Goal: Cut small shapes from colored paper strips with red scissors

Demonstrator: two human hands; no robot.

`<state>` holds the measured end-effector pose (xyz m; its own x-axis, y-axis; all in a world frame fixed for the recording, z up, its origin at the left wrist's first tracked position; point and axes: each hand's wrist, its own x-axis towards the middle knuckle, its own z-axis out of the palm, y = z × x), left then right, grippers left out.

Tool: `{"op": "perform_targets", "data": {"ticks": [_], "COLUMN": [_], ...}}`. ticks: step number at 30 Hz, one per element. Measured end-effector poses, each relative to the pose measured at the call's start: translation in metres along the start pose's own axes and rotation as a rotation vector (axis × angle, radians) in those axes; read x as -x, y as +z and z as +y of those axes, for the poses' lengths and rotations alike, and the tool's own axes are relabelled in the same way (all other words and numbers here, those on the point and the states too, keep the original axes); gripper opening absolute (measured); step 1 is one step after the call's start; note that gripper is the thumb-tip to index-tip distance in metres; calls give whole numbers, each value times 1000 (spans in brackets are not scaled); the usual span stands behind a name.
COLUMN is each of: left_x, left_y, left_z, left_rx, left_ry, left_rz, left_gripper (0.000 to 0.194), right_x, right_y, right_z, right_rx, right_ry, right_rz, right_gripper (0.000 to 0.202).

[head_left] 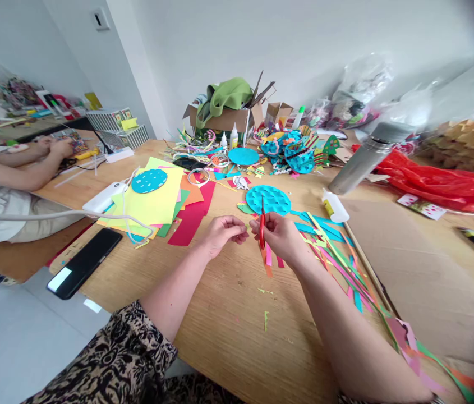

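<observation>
Red-handled scissors (262, 227) stand upright in my right hand (277, 233), whose fingers are wrapped round them. My left hand (225, 233) is just to the left, thumb and fingertips pinched together; whatever they hold, if anything, is too small to name. Behind the scissors lies a blue disc (272, 197) with a bumpy surface. Pink and orange paper strips (268, 259) show below my right hand. Small yellow-green scraps (266, 320) lie on the wooden table (228, 320) nearer to me. Coloured strips (333, 252) are spread to the right.
Coloured paper sheets (156, 193) and a black phone (85, 262) lie left. A glue bottle (335, 206), a steel flask (357, 163) and cardboard (413, 269) are on the right. Behind stands a craft-filled box (220, 120). Another person's arms (37, 163) rest at far left.
</observation>
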<state>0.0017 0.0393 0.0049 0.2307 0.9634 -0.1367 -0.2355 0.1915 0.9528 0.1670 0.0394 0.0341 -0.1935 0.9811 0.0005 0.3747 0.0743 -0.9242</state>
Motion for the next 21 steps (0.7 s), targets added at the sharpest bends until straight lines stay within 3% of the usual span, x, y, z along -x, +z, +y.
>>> {"op": "perform_targets", "data": {"ticks": [3, 9, 21], "left_x": [-2, -5, -4], "left_y": [-1, -6, 1], "left_z": [0, -1, 0], "left_rx": [74, 193, 219], "left_ry": [28, 77, 34], "left_rz": [63, 76, 116], "left_gripper": [21, 18, 21], "right_x": [3, 8, 5], "right_y": [-1, -2, 3], "right_z": [-4, -11, -4], "right_rx": [92, 215, 209], "right_ry": [18, 142, 119], "right_rz": [-66, -305, -336], "right_gripper": [42, 52, 56]}}
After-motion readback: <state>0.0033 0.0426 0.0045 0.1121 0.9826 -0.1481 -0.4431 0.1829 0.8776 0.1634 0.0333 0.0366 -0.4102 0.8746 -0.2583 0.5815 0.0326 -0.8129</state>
